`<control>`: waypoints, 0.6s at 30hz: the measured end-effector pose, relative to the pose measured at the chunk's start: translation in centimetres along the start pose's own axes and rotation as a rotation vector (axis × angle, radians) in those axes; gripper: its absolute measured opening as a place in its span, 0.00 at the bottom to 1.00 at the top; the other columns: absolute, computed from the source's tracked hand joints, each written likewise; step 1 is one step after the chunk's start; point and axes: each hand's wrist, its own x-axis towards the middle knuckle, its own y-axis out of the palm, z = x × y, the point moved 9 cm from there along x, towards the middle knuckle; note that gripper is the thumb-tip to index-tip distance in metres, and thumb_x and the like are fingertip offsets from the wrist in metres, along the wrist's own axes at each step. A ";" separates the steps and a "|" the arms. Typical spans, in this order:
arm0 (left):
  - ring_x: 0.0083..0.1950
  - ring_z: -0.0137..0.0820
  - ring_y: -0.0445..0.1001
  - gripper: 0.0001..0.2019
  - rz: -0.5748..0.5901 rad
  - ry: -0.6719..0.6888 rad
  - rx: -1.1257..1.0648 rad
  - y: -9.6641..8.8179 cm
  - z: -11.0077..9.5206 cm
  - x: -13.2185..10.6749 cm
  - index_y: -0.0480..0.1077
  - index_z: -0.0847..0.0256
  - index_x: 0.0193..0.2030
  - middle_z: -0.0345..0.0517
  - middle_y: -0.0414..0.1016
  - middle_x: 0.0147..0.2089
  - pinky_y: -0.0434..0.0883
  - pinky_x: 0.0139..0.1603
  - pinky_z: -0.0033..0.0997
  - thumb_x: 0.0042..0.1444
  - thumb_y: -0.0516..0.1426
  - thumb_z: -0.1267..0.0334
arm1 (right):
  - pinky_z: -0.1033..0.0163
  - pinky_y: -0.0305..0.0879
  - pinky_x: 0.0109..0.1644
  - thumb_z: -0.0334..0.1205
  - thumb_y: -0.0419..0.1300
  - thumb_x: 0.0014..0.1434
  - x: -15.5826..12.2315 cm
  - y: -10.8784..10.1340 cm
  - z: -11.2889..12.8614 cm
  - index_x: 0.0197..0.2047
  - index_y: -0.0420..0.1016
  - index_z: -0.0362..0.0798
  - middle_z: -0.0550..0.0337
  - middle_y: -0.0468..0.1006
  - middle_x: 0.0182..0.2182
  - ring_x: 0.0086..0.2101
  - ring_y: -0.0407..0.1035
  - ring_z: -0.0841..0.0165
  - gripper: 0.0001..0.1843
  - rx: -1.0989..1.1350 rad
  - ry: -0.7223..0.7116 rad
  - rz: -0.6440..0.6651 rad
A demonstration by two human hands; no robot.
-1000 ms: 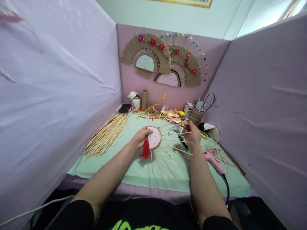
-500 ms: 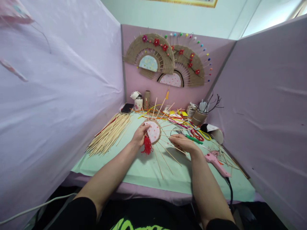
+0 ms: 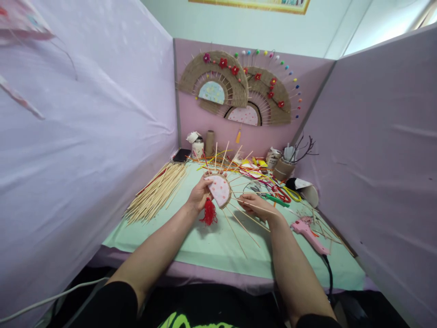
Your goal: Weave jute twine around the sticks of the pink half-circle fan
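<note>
While the left hand (image 3: 198, 195) clamps its fingers on a spotted half-round fan (image 3: 218, 189) above the counter (image 3: 153, 241), the right hand (image 3: 256, 206) bunches its fingers among the fan's sticks (image 3: 216, 157), their exact grip unclear, a red tassel (image 3: 209, 213) hanging below

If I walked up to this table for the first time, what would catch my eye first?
Probably the two overlapping brown fans on the pink back panel, decorated with red flowers. Below them, the left hand holds a dotted half-disc with thin sticks radiating from it and a bright red tassel hanging down. A pink glue gun lies on the green tabletop to the right.
</note>
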 end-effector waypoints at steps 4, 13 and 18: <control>0.49 0.35 0.76 0.19 0.050 0.048 -0.053 0.3 -0.4 0.0 0.61 0.59 0.41 0.46 0.77 0.44 0.73 0.48 0.35 0.42 0.61 0.73 | 0.69 0.38 0.19 0.57 0.62 0.50 0.2 -1.2 -0.2 0.23 0.58 0.48 0.71 0.53 0.17 0.17 0.44 0.78 0.23 0.040 -0.021 -0.076; 0.51 0.39 0.75 0.17 0.034 -0.015 -0.001 0.4 0.4 0.1 0.68 0.64 0.43 0.54 0.78 0.47 0.72 0.52 0.39 0.43 0.61 0.74 | 0.70 0.35 0.18 0.54 0.64 0.48 0.1 -3.0 0.0 0.39 0.69 0.48 0.76 0.47 0.14 0.15 0.40 0.79 0.21 0.167 -0.046 -0.184; 0.52 0.40 0.74 0.17 0.075 -0.042 -0.042 0.8 0.9 0.2 0.70 0.66 0.45 0.55 0.77 0.49 0.71 0.53 0.39 0.45 0.59 0.73 | 0.69 0.36 0.18 0.55 0.63 0.48 0.0 -3.3 -0.3 0.34 0.72 0.46 0.74 0.48 0.13 0.14 0.41 0.79 0.20 0.104 -0.009 -0.201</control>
